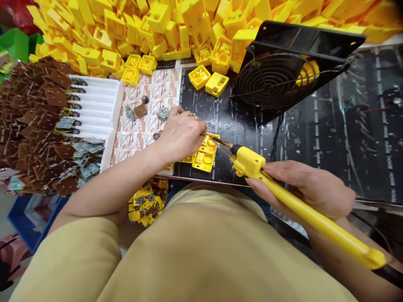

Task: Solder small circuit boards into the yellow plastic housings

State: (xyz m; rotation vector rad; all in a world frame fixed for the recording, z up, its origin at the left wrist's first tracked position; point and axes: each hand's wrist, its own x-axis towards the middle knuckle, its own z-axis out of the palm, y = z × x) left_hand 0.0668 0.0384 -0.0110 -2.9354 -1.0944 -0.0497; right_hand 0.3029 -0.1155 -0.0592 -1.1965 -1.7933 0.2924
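My right hand (pixel 305 191) grips a yellow soldering iron (pixel 292 197) with a thin wire guide beside its tip. The iron points left, and its tip is at the upper edge of an open yellow plastic case (pixel 204 159) on the black bench. My left hand (pixel 184 132) is closed over the left side of that case, fingers curled down near the tip. What its fingertips pinch is hidden under the hand. By its knuckles lie a small green circuit board (pixel 163 112) and a brown circuit board (pixel 140 110).
A big heap of yellow cases (pixel 151 25) fills the back. A black fan (pixel 280 71) stands behind the iron. Brown circuit boards (pixel 34 126) are piled at left beside a white foam tray (pixel 100 94). Below the bench edge are filled cases (pixel 146 203) and a blue crate (pixel 19 214).
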